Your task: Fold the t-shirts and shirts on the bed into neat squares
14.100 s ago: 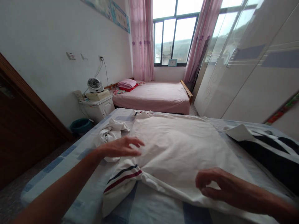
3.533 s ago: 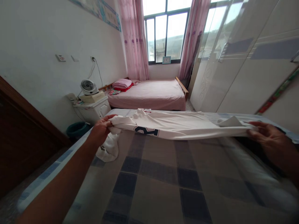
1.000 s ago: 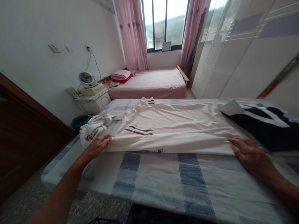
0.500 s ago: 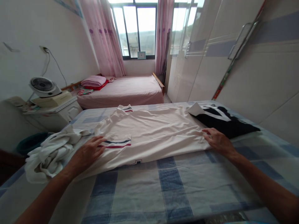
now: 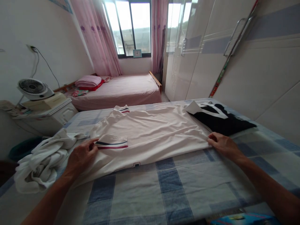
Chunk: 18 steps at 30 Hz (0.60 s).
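A white shirt [image 5: 150, 128] lies spread across the bed, its collar end to the left and hem to the right. Its near side is folded inward, with a sleeve cuff [image 5: 112, 142] striped navy and red lying on top. My left hand [image 5: 82, 156] pinches the shirt beside that cuff, at the shoulder end. At the opposite end, my right hand [image 5: 221, 143] has thumb and fingers closed on the hem's near corner. Part of a dark printed mark [image 5: 136, 164] shows along the near fold.
Crumpled white cloth [image 5: 44, 162] lies left of my left hand. A black-and-white folded garment [image 5: 217, 117] rests beyond my right hand. Blue-and-white checked bedding [image 5: 140, 193] lies beneath. A fan [image 5: 34, 89] stands on a cabinet at left; a wardrobe [image 5: 197, 62] lines the right.
My right hand has shifted to the hem's near corner and closed on it. The fingers of my left hand have drawn back slightly toward the shoulder and pinch there. The view has shifted slightly right.
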Motion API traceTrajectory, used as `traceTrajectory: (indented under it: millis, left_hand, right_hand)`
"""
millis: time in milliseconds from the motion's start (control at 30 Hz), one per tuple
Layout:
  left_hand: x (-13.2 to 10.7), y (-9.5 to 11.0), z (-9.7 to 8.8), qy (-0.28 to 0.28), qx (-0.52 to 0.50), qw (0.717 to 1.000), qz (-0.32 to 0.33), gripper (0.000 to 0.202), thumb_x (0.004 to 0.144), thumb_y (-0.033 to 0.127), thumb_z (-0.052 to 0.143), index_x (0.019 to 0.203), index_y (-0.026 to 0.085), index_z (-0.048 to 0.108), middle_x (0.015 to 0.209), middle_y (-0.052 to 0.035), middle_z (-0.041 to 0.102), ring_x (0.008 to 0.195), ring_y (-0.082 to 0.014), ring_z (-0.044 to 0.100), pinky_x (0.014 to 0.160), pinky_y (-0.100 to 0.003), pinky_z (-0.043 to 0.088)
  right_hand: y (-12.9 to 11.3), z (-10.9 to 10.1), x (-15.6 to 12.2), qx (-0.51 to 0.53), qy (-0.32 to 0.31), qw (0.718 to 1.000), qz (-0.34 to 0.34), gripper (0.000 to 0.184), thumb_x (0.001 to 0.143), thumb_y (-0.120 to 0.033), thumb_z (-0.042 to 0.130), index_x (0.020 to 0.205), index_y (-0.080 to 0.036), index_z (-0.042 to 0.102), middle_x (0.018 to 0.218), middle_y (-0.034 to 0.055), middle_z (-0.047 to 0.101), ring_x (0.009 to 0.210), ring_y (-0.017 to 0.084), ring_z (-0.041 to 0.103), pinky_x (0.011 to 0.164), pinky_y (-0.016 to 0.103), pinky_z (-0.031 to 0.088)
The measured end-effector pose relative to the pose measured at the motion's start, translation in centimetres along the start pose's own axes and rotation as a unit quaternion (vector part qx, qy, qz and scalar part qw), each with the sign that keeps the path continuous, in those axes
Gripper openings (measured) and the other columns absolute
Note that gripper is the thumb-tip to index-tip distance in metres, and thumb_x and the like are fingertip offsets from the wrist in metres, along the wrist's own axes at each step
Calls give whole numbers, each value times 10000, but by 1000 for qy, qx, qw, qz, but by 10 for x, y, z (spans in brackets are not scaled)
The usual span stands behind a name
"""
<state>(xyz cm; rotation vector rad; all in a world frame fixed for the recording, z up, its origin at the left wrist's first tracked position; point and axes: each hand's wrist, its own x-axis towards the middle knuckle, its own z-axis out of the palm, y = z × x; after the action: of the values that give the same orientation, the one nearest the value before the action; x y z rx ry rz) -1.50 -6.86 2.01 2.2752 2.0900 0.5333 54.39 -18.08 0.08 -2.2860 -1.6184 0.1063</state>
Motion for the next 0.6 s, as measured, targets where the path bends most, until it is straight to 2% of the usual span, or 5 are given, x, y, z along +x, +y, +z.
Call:
traceTrajectory:
  millis: [100, 167, 267, 433, 600]
  left_hand:
    - [-2, 3, -4, 54, 26, 998, -30, 432, 821, 319, 388, 1159, 165, 609, 1042, -112, 658, 891, -284, 631, 791, -376, 490]
    - [-4, 5, -4, 74, 51, 996, 18, 442, 830, 314, 371, 1169, 147, 600, 1065, -127, 641, 950, -299, 609, 852, -406, 477]
    - [-3, 10, -2, 94, 52, 985, 137, 424, 850, 298, 354, 1162, 163, 607, 1172, -123, 602, 1091, -289, 549, 976, -426, 419]
    - [6, 21, 8, -26, 6, 951, 309, 381, 870, 247, 365, 1125, 230, 647, 1262, -52, 595, 1272, -247, 434, 1052, -413, 376]
    - [11, 31, 17, -100, 9, 929, 355, 406, 887, 221, 365, 1193, 304, 618, 1330, 4, 551, 1331, -235, 368, 1070, -424, 360]
  right_hand:
    - [6, -2, -3, 6, 11, 1000, 17, 247, 785, -403, 452, 811, -220, 616, 778, 24, 667, 697, 189, 622, 629, 297, 446]
    - [8, -4, -5, -20, 18, 1000, 14, 241, 782, -390, 449, 803, -217, 614, 791, 36, 658, 694, 197, 615, 621, 307, 449]
    - [0, -5, -1, -55, 55, 996, -36, 252, 802, -343, 432, 890, -196, 618, 917, 75, 649, 817, 224, 613, 704, 332, 468]
    - [-24, -1, 22, -82, 80, 977, -179, 302, 846, -248, 408, 1044, -186, 628, 1118, 86, 631, 1048, 236, 561, 880, 360, 433]
    - [-29, 9, 44, -162, 18, 967, -197, 302, 887, -260, 385, 986, -213, 666, 1090, 77, 653, 992, 245, 581, 794, 376, 441]
